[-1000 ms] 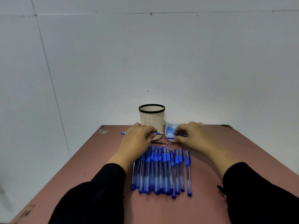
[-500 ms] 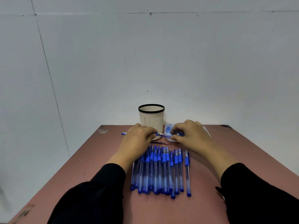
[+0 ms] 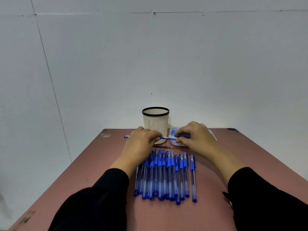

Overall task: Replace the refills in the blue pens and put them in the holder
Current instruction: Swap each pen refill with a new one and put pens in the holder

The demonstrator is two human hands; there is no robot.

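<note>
While the left hand [image 3: 141, 142] holds the same grip it had 1 second ago, the right hand [image 3: 195, 137] has drawn in from the refill box toward the centre, so the 2 hands now meet over the far middle of the table [image 3: 250, 155]. At 1 second back the right fingers were down in the box; half a second later they had reached the pen's tip; now they pinch a thin blue refill [image 3: 171, 139], which I judge is being fed into the open end. So this is the insertion step of the first pen, with closing it up and dropping it in the holder not yet done.

The held pen [image 3: 127, 136] lies level, its blue tail end poking out at 9 o'clock of the left hand, whose curled fingers grip the barrel; a small metal nose shows between the hands. The holder [image 3: 155, 124], at 12 o'clock of the hands and close behind them, is a cream plastic cup with slotted sides and a black rim; nothing shows above its rim. The refill box [image 3: 174, 130] is a shallow translucent tub, just at 3 o'clock of the holder, half hidden by the right hand. A loose refill [image 3: 164, 147], thin and dark, lies on the table at 6 o'clock of the hands. Nearer still, the row of pens [image 3: 166, 177] lies side by side, clear barrels with blue rubbery grips and blue end caps. Matte reddish-brown table, scuffed at its left edge.
</note>
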